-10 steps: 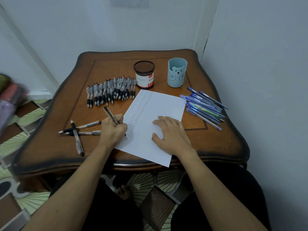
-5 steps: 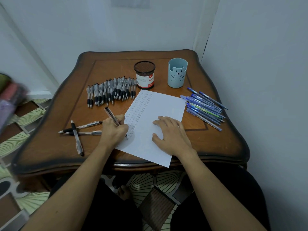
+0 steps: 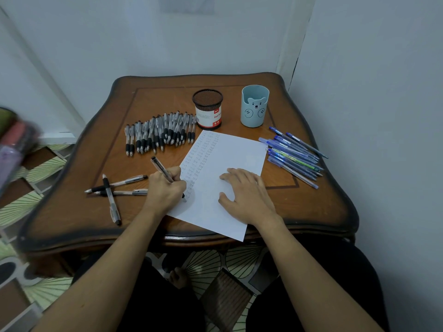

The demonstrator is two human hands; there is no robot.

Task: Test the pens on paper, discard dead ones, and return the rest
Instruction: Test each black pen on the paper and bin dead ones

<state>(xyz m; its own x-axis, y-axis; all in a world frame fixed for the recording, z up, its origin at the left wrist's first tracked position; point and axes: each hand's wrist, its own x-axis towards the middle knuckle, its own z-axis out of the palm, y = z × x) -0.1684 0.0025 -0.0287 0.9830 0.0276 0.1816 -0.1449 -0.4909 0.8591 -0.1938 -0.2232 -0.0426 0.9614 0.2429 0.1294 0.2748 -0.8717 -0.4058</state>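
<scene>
From your head camera, your left hand (image 3: pixel 165 190) is curled tight around a black pen (image 3: pixel 161 168). Its tip is down on the white paper (image 3: pixel 227 152), close to the paper's left edge, under the rows of little marks. Your right hand (image 3: pixel 247 195) lies flat and open on the paper and holds nothing.

The paper's near corner hangs past the table (image 3: pixel 167 97) edge. If you lift your right hand, the sheet may slide. The tip may also slip off onto the wood.

Three loose pens (image 3: pixel 112 188) lie just beside your left hand, with the row of black pens (image 3: pixel 158 133) farther back. I cannot tell which pile is the dead one, so drop this pen carefully or the piles get mixed.
</scene>
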